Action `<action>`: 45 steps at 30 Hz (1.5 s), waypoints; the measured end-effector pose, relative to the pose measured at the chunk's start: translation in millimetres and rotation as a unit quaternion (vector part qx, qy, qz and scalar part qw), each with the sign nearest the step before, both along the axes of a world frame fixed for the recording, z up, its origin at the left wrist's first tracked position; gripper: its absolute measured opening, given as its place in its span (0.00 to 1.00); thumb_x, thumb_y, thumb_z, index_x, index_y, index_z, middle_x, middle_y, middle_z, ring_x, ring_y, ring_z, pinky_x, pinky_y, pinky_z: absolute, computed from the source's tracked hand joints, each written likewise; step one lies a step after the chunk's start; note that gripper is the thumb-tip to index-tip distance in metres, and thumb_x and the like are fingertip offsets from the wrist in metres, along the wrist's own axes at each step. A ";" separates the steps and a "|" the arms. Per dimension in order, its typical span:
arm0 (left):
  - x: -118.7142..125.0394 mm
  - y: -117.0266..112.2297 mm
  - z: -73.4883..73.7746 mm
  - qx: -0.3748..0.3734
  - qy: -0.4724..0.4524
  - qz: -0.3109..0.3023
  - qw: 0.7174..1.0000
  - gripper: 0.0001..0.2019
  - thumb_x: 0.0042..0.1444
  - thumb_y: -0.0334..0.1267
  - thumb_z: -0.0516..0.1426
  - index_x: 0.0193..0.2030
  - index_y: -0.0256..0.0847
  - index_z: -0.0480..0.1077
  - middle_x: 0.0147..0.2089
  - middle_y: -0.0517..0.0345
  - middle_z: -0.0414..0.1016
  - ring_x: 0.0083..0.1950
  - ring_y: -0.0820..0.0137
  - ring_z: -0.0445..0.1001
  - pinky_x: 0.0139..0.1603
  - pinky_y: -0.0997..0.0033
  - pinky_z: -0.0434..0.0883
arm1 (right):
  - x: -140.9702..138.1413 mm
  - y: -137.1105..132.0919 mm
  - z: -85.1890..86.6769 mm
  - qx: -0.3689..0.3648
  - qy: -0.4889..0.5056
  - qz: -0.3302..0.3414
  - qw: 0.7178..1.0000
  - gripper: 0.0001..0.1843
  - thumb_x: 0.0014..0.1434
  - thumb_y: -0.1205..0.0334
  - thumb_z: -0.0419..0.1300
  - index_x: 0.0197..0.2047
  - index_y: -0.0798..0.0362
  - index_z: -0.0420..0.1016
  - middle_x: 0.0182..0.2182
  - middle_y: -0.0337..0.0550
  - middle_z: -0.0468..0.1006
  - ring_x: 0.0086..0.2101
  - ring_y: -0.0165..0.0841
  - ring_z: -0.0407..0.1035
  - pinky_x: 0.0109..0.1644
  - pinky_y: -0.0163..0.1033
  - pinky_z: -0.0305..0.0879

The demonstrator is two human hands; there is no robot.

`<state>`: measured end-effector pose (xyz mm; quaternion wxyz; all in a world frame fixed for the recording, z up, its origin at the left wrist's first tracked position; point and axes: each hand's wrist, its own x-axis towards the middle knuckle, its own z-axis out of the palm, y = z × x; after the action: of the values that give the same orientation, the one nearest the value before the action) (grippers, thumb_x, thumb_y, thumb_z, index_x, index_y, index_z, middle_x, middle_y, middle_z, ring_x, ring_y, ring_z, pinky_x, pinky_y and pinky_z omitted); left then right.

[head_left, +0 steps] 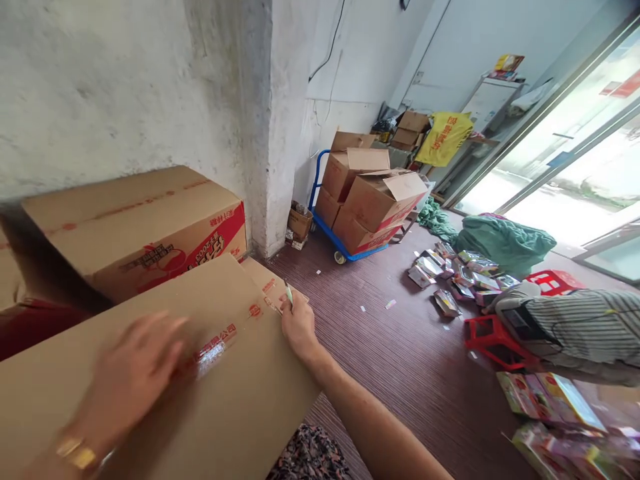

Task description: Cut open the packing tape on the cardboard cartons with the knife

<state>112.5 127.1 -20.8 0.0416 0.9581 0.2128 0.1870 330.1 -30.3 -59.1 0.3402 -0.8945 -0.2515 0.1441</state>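
Note:
A large brown carton [210, 400] fills the lower left, its top closed along a seam with shiny clear tape [213, 357] and red print. Over that top my left hand [135, 360] is stretched out with fingers extended, smeared by motion; whether it touches the cardboard I cannot tell. At the carton's right edge my right hand [300, 327] is closed around a slim pale utility knife [289, 291], pointing up and away. Just beyond the hand, a lower printed carton [270, 283] shows partly.
Another closed carton [140, 220] stands against the wall at left. A blue trolley [350, 248] carries several cartons. At right, a seated person in a striped top [590, 327] is near red stools [493, 340]. Small packages [450, 273] lie on the floor, with colourful boxes [550, 400] nearer.

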 end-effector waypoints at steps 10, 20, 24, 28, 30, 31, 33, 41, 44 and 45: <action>160.2 1.4 -6.7 0.014 0.226 -0.275 0.935 0.15 0.66 0.38 0.45 0.48 0.38 0.71 0.51 0.49 0.72 0.57 0.62 0.66 0.64 0.56 0.55 | -7.9 -4.4 14.6 -0.105 -0.053 -0.020 0.993 0.16 0.71 0.59 0.40 0.48 0.54 0.67 0.41 0.49 0.78 0.39 0.40 0.73 0.36 0.38 0.60; 172.5 14.2 14.6 0.110 0.236 -0.358 0.897 0.18 0.65 0.36 0.41 0.42 0.34 0.70 0.43 0.44 0.74 0.46 0.60 0.69 0.49 0.59 0.63 | -8.1 -3.5 16.3 -0.141 -0.067 -0.039 0.987 0.15 0.71 0.58 0.41 0.48 0.53 0.65 0.38 0.47 0.78 0.38 0.41 0.74 0.35 0.39 0.60; 185.8 10.5 21.2 0.089 0.226 -0.321 0.915 0.18 0.63 0.39 0.41 0.26 0.38 0.64 0.30 0.53 0.73 0.35 0.65 0.68 0.45 0.56 0.58 | -9.2 -6.0 14.6 -0.145 -0.085 -0.034 0.985 0.15 0.72 0.58 0.41 0.48 0.54 0.66 0.37 0.47 0.78 0.37 0.42 0.74 0.34 0.39 0.59; 190.6 18.7 18.3 -0.050 0.211 -0.324 0.921 0.19 0.59 0.41 0.41 0.20 0.38 0.56 0.21 0.59 0.64 0.26 0.72 0.59 0.38 0.64 0.56 | -10.4 -8.6 15.0 -0.133 -0.093 -0.026 0.986 0.14 0.71 0.59 0.42 0.46 0.54 0.67 0.38 0.48 0.78 0.37 0.42 0.74 0.33 0.39 0.57; 189.6 23.2 16.6 -0.105 0.182 -0.315 0.926 0.19 0.58 0.42 0.41 0.18 0.38 0.53 0.19 0.60 0.59 0.25 0.73 0.56 0.35 0.67 0.54 | -10.7 -11.9 13.1 -0.110 -0.099 -0.025 0.989 0.13 0.70 0.61 0.44 0.45 0.55 0.67 0.38 0.49 0.78 0.37 0.42 0.73 0.33 0.39 0.57; 188.6 24.5 15.3 -0.121 0.173 -0.308 0.928 0.19 0.57 0.42 0.42 0.17 0.38 0.52 0.18 0.61 0.57 0.24 0.74 0.55 0.34 0.68 0.54 | -10.9 -13.8 11.1 -0.089 -0.104 -0.023 0.990 0.12 0.70 0.61 0.44 0.45 0.56 0.67 0.37 0.49 0.77 0.36 0.41 0.73 0.33 0.39 0.57; 186.3 25.3 11.6 -0.129 0.164 -0.304 0.930 0.18 0.57 0.42 0.42 0.17 0.39 0.52 0.18 0.61 0.55 0.24 0.74 0.54 0.34 0.68 0.54 | -11.8 -16.8 4.7 -0.008 -0.110 -0.013 0.994 0.12 0.69 0.62 0.45 0.42 0.56 0.67 0.35 0.49 0.77 0.35 0.40 0.72 0.34 0.39 0.59; 177.1 19.1 4.2 -0.069 0.086 -0.336 0.935 0.18 0.59 0.40 0.41 0.24 0.38 0.64 0.27 0.53 0.68 0.35 0.67 0.65 0.44 0.64 0.63 | -31.2 22.0 -17.0 0.417 0.262 -0.037 0.870 0.18 0.62 0.47 0.50 0.43 0.53 0.65 0.36 0.44 0.74 0.32 0.33 0.71 0.37 0.40 0.70; 156.0 14.5 6.9 -0.033 0.075 -0.308 0.948 0.19 0.60 0.41 0.43 0.37 0.37 0.73 0.39 0.48 0.72 0.47 0.62 0.68 0.53 0.58 0.63 | -41.7 36.0 -15.9 0.453 0.289 -0.017 0.843 0.19 0.61 0.47 0.51 0.47 0.52 0.65 0.40 0.43 0.72 0.38 0.32 0.69 0.40 0.38 0.69; 143.5 11.3 6.8 -0.022 0.061 -0.279 0.958 0.20 0.61 0.43 0.44 0.44 0.37 0.74 0.45 0.46 0.71 0.52 0.60 0.66 0.57 0.56 0.62 | -44.4 36.9 -15.0 0.455 0.270 -0.017 0.848 0.19 0.61 0.46 0.52 0.47 0.51 0.65 0.41 0.43 0.71 0.40 0.32 0.68 0.42 0.37 0.68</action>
<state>256.0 138.5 -14.0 0.0999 0.9879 -0.0568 0.1042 285.7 6.6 -74.2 0.7659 -0.5696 -0.1717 0.2438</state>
